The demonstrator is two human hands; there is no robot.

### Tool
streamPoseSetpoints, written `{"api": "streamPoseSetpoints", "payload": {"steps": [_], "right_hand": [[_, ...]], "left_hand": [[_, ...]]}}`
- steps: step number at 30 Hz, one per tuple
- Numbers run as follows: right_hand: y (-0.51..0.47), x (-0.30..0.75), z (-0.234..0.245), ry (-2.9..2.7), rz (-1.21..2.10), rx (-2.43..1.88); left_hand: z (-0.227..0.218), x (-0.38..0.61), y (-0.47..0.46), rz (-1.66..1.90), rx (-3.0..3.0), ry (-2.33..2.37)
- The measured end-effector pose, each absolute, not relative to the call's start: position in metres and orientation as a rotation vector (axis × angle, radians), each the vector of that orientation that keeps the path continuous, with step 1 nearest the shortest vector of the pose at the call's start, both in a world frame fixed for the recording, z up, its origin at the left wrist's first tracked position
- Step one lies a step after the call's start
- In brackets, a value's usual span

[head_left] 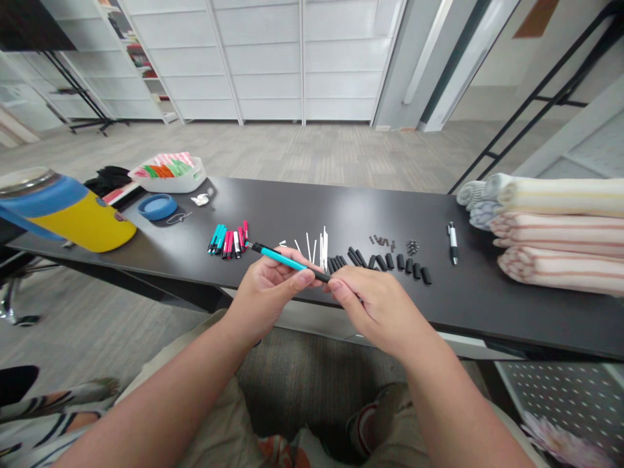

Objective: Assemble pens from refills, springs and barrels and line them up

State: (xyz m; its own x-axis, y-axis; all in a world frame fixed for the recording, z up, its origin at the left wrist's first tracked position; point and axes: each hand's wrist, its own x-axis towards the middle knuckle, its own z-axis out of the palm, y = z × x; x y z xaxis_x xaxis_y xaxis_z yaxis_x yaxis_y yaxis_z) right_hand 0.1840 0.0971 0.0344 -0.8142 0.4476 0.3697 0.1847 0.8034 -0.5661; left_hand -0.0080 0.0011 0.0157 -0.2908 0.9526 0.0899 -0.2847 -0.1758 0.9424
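Note:
A turquoise pen [285,260] with black ends is held slanted above the table's front edge. My left hand [273,289] pinches its barrel between thumb and fingers. My right hand [373,299] grips the pen's black lower end; what its fingertips cover is hidden. Just beyond my hands lie thin white refills [324,250] and a row of black rubber grips [380,262]. Small springs [412,247] and little dark parts [383,242] form two groups behind the grips. To the left sit turquoise, pink and white pen barrels [228,242].
A whole white-and-black pen [453,244] lies right, near stacked rolled towels [560,234]. At left are a yellow-and-blue tumbler [73,208], its blue lid [157,207] and a white basket [168,177] of colourful packets. Another person's leg [53,416] shows lower left.

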Motion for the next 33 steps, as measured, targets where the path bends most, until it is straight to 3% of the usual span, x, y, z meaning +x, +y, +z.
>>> {"api": "streamPoseSetpoints", "payload": {"steps": [7, 15, 22, 26, 30, 33], "right_hand": [[0.096, 0.183, 0.033, -2.512, 0.726, -0.481], [0.094, 0.184, 0.033, -2.423, 1.056, -0.526], [0.095, 0.182, 0.032, -2.495, 0.844, -0.531], [0.097, 0.183, 0.032, -2.487, 0.919, -0.479], [0.097, 0.185, 0.033, -2.399, 1.177, -0.491], [0.096, 0.186, 0.031, -2.229, 1.653, -0.458]], "left_hand": [[0.013, -0.01, 0.001, 1.627, 0.937, 1.089], [0.015, -0.01, 0.001, 1.589, 0.96, 1.077], [0.013, -0.011, 0.001, 1.592, 0.95, 1.09], [0.012, -0.012, 0.001, 1.597, 0.962, 1.076], [0.016, -0.014, 0.001, 1.589, 1.045, 1.033], [0.024, -0.017, 0.0, 1.564, 1.136, 0.963]]}}
